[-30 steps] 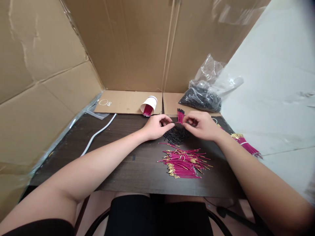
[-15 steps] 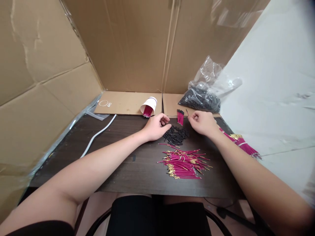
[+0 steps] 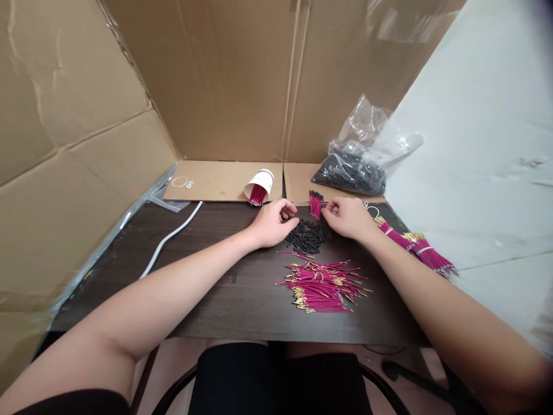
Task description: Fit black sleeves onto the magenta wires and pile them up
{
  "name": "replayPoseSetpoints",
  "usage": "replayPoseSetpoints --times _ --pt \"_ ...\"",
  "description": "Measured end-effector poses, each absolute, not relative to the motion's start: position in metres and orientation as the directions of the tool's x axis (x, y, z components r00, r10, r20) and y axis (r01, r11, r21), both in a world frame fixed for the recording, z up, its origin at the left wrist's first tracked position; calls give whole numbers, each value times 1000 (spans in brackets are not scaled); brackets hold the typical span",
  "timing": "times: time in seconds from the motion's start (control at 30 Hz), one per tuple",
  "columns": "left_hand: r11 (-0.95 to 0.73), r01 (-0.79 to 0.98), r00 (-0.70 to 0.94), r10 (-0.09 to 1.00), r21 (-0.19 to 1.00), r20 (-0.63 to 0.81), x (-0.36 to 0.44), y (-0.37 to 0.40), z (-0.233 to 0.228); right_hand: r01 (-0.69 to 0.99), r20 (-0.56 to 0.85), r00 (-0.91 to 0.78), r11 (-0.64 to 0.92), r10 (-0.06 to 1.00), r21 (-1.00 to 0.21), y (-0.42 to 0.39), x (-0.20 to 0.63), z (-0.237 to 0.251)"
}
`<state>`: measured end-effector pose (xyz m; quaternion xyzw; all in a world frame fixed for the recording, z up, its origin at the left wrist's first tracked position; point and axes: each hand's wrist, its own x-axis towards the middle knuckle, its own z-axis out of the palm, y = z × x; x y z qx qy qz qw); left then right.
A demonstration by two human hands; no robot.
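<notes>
My left hand rests at the left edge of a pile of short black sleeves. Its fingers are loosely curled, with the thumb apart from them and nothing seen between. My right hand is closed in a pinch beside a small row of red wires with black ends. The wire between its fingertips is mostly hidden, up against the row's right side. Closer to me lies a loose heap of red wires with gold tips, partly tied by a pale band.
A white paper cup lies tipped over with red wires in it. Behind my right hand stands a clear bag of black sleeves. Banded wire bundles lie at right, a white cable at left. Cardboard walls enclose the table.
My right hand has moved slightly left, bringing the black-ended wire from clear of the small row to its side. My left hand has barely moved.
</notes>
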<state>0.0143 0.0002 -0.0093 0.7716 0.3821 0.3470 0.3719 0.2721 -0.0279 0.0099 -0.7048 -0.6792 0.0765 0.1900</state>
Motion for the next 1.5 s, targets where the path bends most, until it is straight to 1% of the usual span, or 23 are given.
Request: replayPoseSetpoints --times 0.1,0.33,0.5,0.67,0.8,0.93,1.1,1.27,1.5 --pt "-443 339 474 842 830 256 15 0 -9 947 170 73 -15 983 -322 -28 270 10" --pt "-467 365 487 833 806 262 14 -1 -7 988 114 140 -132 984 -82 -23 243 14" --pt "-470 371 488 833 801 263 15 0 -7 992 83 127 -126 988 -19 -19 235 15" --pt "-474 374 491 830 797 263 15 -1 -7 997 74 63 -65 995 33 -19 239 16" --pt "-482 382 492 828 789 268 15 -3 -6 998 72 41 -45 997 46 -19 240 16" --pt "-485 382 496 826 787 268 14 -4 -5 998 40 39 -41 998 41 -21 243 19" --pt "-484 389 499 826 784 262 14 -4 -4 1000 7 15 -15 1000 -15 -26 252 21" --pt "-487 390 506 822 781 260 13 -5 -4 996 50 -12 16 999 -87 -30 264 18" --pt "-505 388 517 812 771 272 13 -4 -5 989 101 -102 112 990 -101 -30 266 13"
